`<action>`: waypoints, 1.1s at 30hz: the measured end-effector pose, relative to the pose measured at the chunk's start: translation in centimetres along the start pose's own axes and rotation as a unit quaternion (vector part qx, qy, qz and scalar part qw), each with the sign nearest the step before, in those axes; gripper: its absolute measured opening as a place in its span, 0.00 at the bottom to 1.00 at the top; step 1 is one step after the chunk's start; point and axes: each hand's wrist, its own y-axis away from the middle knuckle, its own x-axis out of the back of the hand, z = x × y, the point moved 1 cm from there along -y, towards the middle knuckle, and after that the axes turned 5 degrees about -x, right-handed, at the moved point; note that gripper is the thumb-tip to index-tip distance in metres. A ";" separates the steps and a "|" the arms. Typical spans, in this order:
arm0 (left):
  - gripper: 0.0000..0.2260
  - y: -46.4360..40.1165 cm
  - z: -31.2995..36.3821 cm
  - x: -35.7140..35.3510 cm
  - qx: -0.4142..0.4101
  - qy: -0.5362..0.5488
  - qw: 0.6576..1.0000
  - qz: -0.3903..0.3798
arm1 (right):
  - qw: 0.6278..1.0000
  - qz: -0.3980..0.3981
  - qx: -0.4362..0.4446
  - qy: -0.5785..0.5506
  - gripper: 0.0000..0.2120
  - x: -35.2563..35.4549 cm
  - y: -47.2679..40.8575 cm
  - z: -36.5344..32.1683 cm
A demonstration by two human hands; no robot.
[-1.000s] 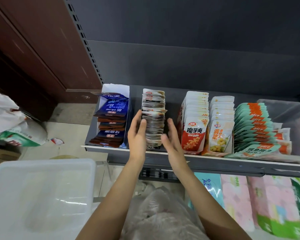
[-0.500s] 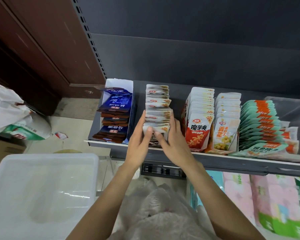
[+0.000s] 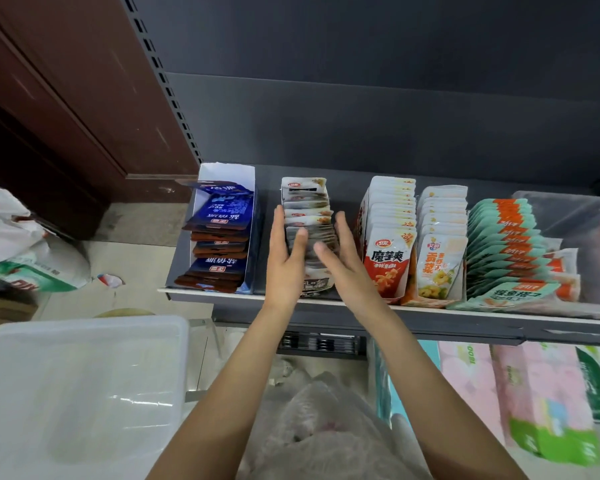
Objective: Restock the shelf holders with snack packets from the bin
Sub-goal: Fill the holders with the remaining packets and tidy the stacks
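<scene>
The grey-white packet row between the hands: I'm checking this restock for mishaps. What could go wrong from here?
1. The grey-white packet row seems to have no box of its own, unlike the blue packets in their white holder; once the left hand and right hand let go, it may fan out or topple.
2. The front packet sits at the shelf edge and could slide off.
</scene>
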 end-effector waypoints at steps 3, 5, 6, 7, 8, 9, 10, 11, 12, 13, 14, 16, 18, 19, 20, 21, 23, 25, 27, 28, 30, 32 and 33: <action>0.23 -1.0 0.4 -0.5 -0.001 0.035 0.999 0.008 | 0.998 0.040 0.019 -0.036 0.28 -0.7 -0.9 -0.6; 0.22 -1.5 0.7 -0.4 0.005 0.064 0.998 -0.002 | 0.994 0.067 0.017 -0.084 0.26 -0.1 -1.7 -0.9; 0.22 -1.8 0.8 -0.3 0.010 0.088 0.996 -0.015 | 0.993 0.071 0.018 -0.096 0.26 0.4 -2.2 -1.0; 0.22 -2.2 0.8 0.0 0.018 0.110 0.993 -0.029 | 0.994 0.067 0.020 -0.083 0.26 0.8 -2.7 -1.1; 0.23 -2.7 0.7 0.2 0.029 0.127 0.991 -0.042 | 0.997 0.058 0.022 -0.047 0.27 1.1 -3.3 -1.3; 0.25 -3.2 0.6 0.4 0.043 0.135 0.989 -0.052 | 0.999 0.046 0.026 0.001 0.29 1.4 -4.0 -1.5; 0.26 -3.8 0.6 0.6 0.056 0.136 0.987 -0.059 | 0.998 0.031 0.028 0.048 0.31 1.7 -4.6 -1.7; 0.26 -4.2 0.7 0.6 0.065 0.135 0.987 -0.063 | 0.996 0.016 0.029 0.083 0.32 1.9 -5.3 -1.9; 0.26 -4.6 0.8 0.5 0.069 0.131 0.987 -0.062 | 0.994 0.006 0.031 0.108 0.32 1.9 -5.8 -2.2; 0.25 -4.9 0.9 0.5 0.068 0.126 0.988 -0.058 | 0.991 0.005 0.032 0.130 0.31 2.0 -6.5 -2.5; 0.25 -5.0 1.0 0.4 0.066 0.123 0.989 -0.054 | 0.987 0.015 0.034 0.155 0.30 2.3 -7.0 -2.6; 0.24 -5.2 1.0 0.4 0.066 0.116 0.990 -0.046 | 0.976 0.040 0.043 0.212 0.29 3.1 -8.2 -2.8; 0.23 -5.8 0.8 0.6 0.064 0.086 0.994 -0.027 | 0.969 0.048 0.051 0.238 0.27 3.5 -9.2 -3.2; 0.23 -6.3 0.8 0.6 0.061 0.062 0.996 -0.012 | 0.966 0.050 0.055 0.249 0.25 3.5 -9.6 -3.5; 0.22 -6.8 0.9 0.6 0.060 0.039 0.997 0.004 | 0.959 0.057 0.060 0.271 0.22 3.4 -9.9 -3.8; 0.20 -7.3 1.0 0.5 0.063 0.020 0.998 0.019 | 0.948 0.066 0.069 0.303 0.19 3.3 -10.2 -4.1; 0.17 -8.0 1.3 0.2 0.072 0.005 0.997 0.033 | 0.921 0.087 0.099 0.367 0.15 3.1 -10.7 -4.7; 0.13 -8.2 1.3 0.1 0.071 0.017 0.997 0.033 | 0.907 0.100 0.127 0.389 0.12 3.0 -10.8 -5.2; 0.09 -7.9 1.2 0.1 0.082 0.056 0.995 0.014 | 0.901 0.110 0.134 0.397 0.10 3.0 -10.9 -5.3; 0.08 -7.8 1.1 0.1 0.090 0.080 0.993 0.003 | 0.905 0.111 0.121 0.393 0.10 3.0 -11.0 -5.2; 0.10 -7.7 1.2 0.1 0.099 0.114 0.988 -0.007 | 0.938 0.096 0.061 0.328 0.09 2.9 -11.2 -5.2; 0.13 -7.9 1.6 0.0 0.090 0.120 0.989 -0.012 | 0.988 0.061 -0.028 0.137 0.17 2.4 -10.8 -5.3; 0.13 -8.1 1.8 -0.1 0.086 0.119 0.989 -0.016 | 0.996 0.052 -0.061 0.032 0.21 2.1 -10.5 -5.1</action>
